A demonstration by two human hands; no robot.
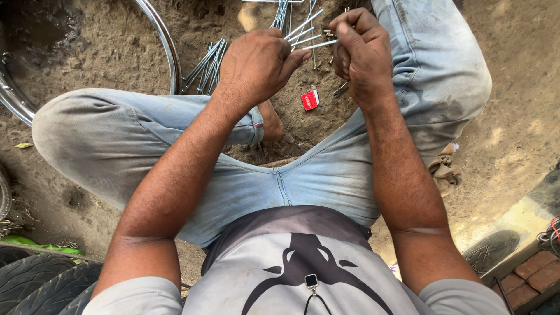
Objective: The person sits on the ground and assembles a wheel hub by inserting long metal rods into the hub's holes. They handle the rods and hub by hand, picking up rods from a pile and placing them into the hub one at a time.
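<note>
I sit cross-legged on dirt ground in faded jeans. My left hand [256,64] grips a small bundle of thin metal spokes [304,29] that fan out toward the upper right. My right hand [359,49] is closed around the end of one spoke [321,44], its fingertips pinching at the tip. The two hands are close together, just above the ground between my knees. More loose spokes [204,64] lie in a pile on the dirt to the left of my left hand.
A shiny metal wheel rim [166,46] curves across the upper left. A small red packet [310,100] lies on the dirt below my hands. Black tyres [35,280] sit at the bottom left, red bricks [534,274] at the bottom right.
</note>
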